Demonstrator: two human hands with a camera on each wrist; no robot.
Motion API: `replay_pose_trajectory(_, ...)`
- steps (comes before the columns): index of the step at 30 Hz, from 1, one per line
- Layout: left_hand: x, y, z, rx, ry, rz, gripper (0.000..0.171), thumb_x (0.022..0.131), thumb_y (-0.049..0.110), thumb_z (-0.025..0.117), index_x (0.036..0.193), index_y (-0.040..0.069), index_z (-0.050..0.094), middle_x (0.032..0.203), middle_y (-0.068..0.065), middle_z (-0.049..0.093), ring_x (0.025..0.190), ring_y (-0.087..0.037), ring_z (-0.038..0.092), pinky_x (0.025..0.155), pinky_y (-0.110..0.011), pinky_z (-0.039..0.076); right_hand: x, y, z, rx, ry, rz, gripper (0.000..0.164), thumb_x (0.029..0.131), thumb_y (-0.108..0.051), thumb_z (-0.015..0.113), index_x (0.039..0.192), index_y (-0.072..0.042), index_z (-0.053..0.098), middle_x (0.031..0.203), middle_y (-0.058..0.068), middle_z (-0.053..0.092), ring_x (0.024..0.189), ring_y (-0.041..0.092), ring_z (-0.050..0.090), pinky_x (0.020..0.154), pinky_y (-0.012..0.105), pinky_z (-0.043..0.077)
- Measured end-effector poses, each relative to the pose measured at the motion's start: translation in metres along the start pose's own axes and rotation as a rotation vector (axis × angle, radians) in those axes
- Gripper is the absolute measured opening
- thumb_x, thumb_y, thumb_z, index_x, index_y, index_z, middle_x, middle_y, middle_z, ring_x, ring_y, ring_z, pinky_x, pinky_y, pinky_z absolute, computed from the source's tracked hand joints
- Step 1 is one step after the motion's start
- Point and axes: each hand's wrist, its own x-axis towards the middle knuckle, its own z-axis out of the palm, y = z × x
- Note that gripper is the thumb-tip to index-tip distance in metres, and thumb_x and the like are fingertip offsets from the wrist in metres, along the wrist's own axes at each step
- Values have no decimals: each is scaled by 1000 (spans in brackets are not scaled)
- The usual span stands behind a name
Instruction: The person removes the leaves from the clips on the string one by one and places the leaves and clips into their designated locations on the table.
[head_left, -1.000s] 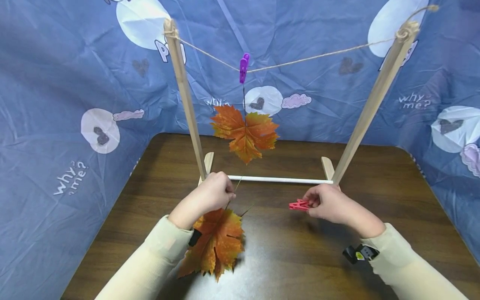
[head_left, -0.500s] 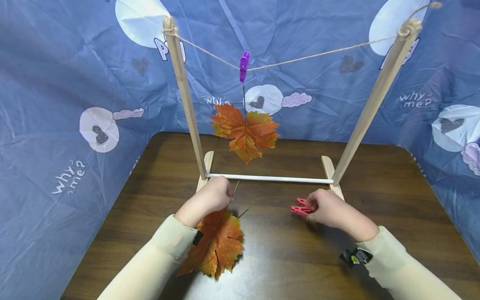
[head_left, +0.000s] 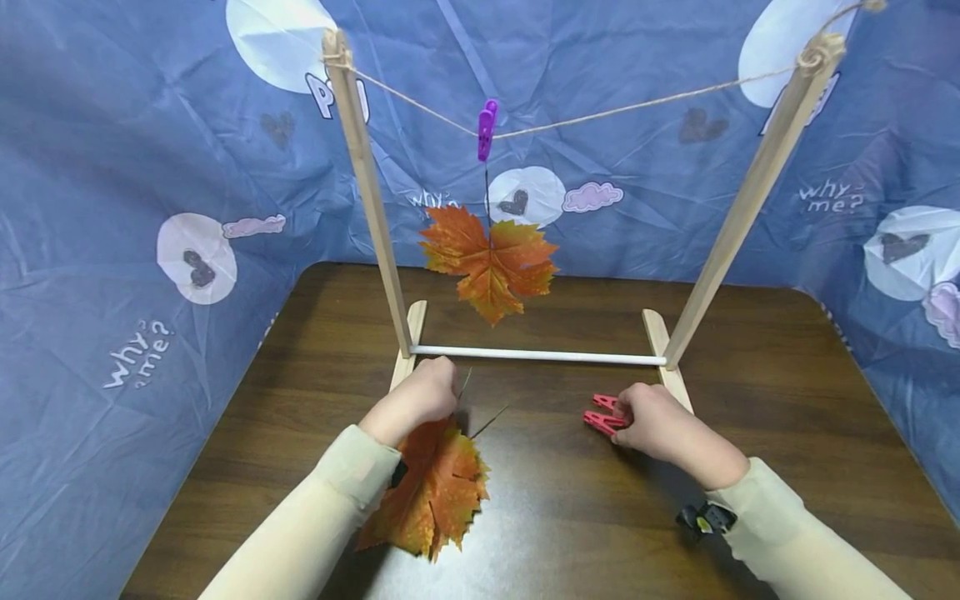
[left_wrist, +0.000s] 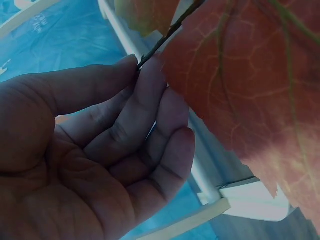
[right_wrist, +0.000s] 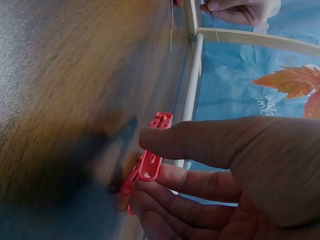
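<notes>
My left hand (head_left: 422, 394) pinches the dark stem (left_wrist: 170, 36) of an orange artificial maple leaf (head_left: 431, 492) between thumb and forefinger, low over the table. A second stem (head_left: 491, 421) sticks out beside it, seemingly from another leaf largely hidden beneath. At the right, my right hand (head_left: 660, 427) holds a red clothespin (right_wrist: 156, 145) between thumb and fingers. Another red clothespin (right_wrist: 131, 181) shows just behind it; whether it is held or lies on the table I cannot tell. A purple clothespin (head_left: 487, 131) hangs one more orange leaf (head_left: 491, 262) from the twine (head_left: 622, 110).
Two wooden posts (head_left: 365, 179) carry the twine, joined low down by a white rod (head_left: 540, 356). The frame stands on feet on the brown wooden table (head_left: 555, 517). A blue printed cloth (head_left: 187, 100) surrounds the table at the back and sides.
My right hand has moved down a little, and a second red clothespin now shows beside the first. The left hand has lowered slightly, still pinching the stem. The hanging leaf stays in place.
</notes>
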Motion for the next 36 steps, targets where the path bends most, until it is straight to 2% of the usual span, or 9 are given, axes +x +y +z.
replay_pose_trajectory(4, 3, 0, 5, 37, -3, -17, 32, 72, -5, 68, 55, 12, 47, 60, -2, 49, 61, -22, 49, 52, -31, 40, 0, 2, 1, -16, 18, 1, 28, 74, -8, 87, 69, -8, 59, 62, -3, 50, 56, 15, 44, 53, 33, 38)
replay_pose_trajectory(10, 7, -3, 12, 33, -2, -38, 29, 72, -2, 78, 57, 9, 55, 61, -4, 55, 63, -23, 56, 56, -31, 47, 1, 6, 4, -32, 38, 12, 32, 74, -10, 88, 67, -9, 56, 61, -3, 48, 56, 15, 43, 53, 33, 37)
replay_pose_trajectory(14, 9, -5, 15, 31, 7, -61, 24, 72, 0, 81, 63, 6, 60, 66, -7, 60, 67, -24, 59, 62, -33, 51, 2, 7, 6, -37, 40, 28, 35, 75, -12, 89, 67, -9, 55, 62, -2, 47, 57, 16, 42, 54, 33, 35)
replay_pose_trajectory(18, 11, -7, 17, 53, 15, -70, 20, 71, -1, 79, 66, 4, 61, 70, -11, 62, 69, -24, 59, 66, -35, 53, 2, 8, 8, -41, 41, 34, 33, 74, -13, 89, 69, -8, 57, 64, -2, 49, 59, 17, 43, 55, 33, 37)
replay_pose_trajectory(25, 12, -9, 20, 86, 8, -81, 12, 69, -4, 74, 67, 2, 64, 73, -14, 64, 68, -24, 58, 64, -36, 53, 2, 8, 7, -38, 28, 50, 30, 75, -13, 90, 72, -5, 61, 66, 0, 52, 61, 18, 47, 57, 35, 41)
replay_pose_trajectory(31, 13, -9, 22, 61, 3, -101, 12, 68, -6, 72, 67, 2, 62, 70, -11, 61, 66, -24, 57, 58, -32, 50, 2, 7, 7, -36, 12, 75, 28, 76, -13, 90, 74, -5, 62, 67, 0, 54, 61, 18, 48, 58, 36, 43)
replay_pose_trajectory(36, 14, -11, 24, 49, 8, -107, 13, 68, -6, 72, 67, 2, 62, 70, -11, 60, 66, -24, 55, 59, -33, 51, 3, 10, 9, -29, 3, 82, 29, 75, -13, 90, 73, -6, 62, 66, 0, 54, 61, 18, 48, 58, 35, 42)
